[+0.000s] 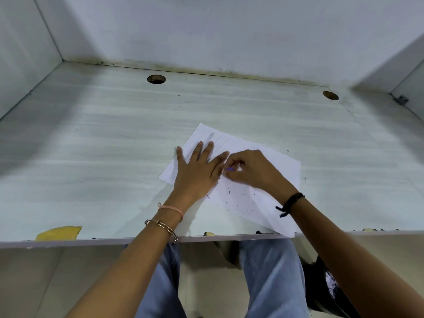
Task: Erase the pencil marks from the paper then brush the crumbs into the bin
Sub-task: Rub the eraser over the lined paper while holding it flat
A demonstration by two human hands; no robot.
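A white sheet of paper (257,203) lies slanted on the pale desk (103,145), its near corner over the front edge. Faint pencil lines show at its far end, and dark eraser crumbs (238,203) speckle its near half. My left hand (197,171) lies flat on the sheet's left part with the fingers spread, pressing it down. My right hand (250,171) is curled beside the left fingertips and pinches a small purple eraser (230,168) against the paper. Only the eraser's tip shows.
Two round cable holes (156,79) (330,95) sit near the desk's back edge. White partition walls close the back and both sides. Yellow tape (59,232) sticks at the front left edge. A dark bag-like thing (325,288) stands on the floor by my right knee.
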